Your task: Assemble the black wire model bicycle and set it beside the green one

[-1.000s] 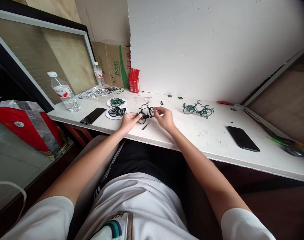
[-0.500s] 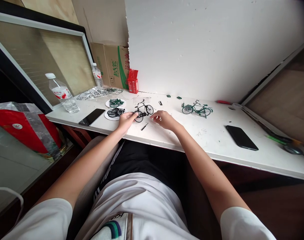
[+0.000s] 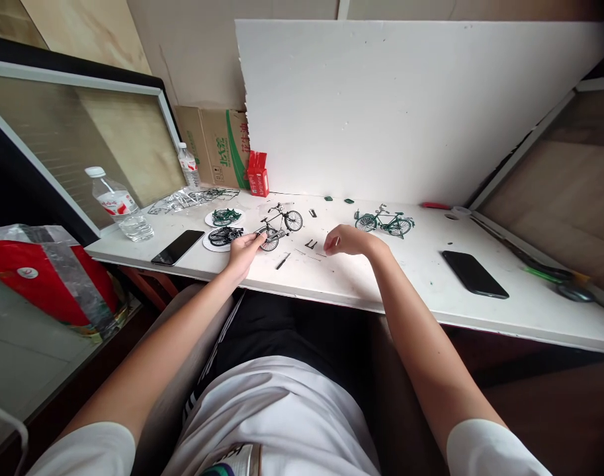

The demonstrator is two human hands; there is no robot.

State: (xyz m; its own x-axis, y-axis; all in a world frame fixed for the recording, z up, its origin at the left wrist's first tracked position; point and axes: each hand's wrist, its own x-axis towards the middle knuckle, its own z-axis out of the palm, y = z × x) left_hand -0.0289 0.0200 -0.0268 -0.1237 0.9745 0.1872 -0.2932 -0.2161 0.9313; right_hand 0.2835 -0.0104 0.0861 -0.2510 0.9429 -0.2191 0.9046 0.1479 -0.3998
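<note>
My left hand (image 3: 245, 254) pinches a black model bicycle (image 3: 280, 228) by its rear wheel, keeping it upright at the table's near side. To the right, my right hand (image 3: 345, 240) hangs low over the tabletop, its fingers curled down and drawn together; whatever may be between the fingertips is hidden. Beside those fingertips lie small black parts (image 3: 310, 244) and thin rods (image 3: 307, 254). A small screwdriver (image 3: 282, 261) rests in front of the bicycle. Further right stands a green model bicycle (image 3: 384, 221).
White dishes hold green parts (image 3: 225, 216) and black parts (image 3: 225, 235). Phones lie at left (image 3: 178, 246) and right (image 3: 474, 273). Water bottles, a red box (image 3: 258, 174) and a cardboard box (image 3: 215, 145) stand at the back left. A white board (image 3: 405, 112) backs the table.
My right hand has moved right, away from the black bicycle, and its fingers have bent downward. My left hand still holds the bicycle. The view has tilted slightly.
</note>
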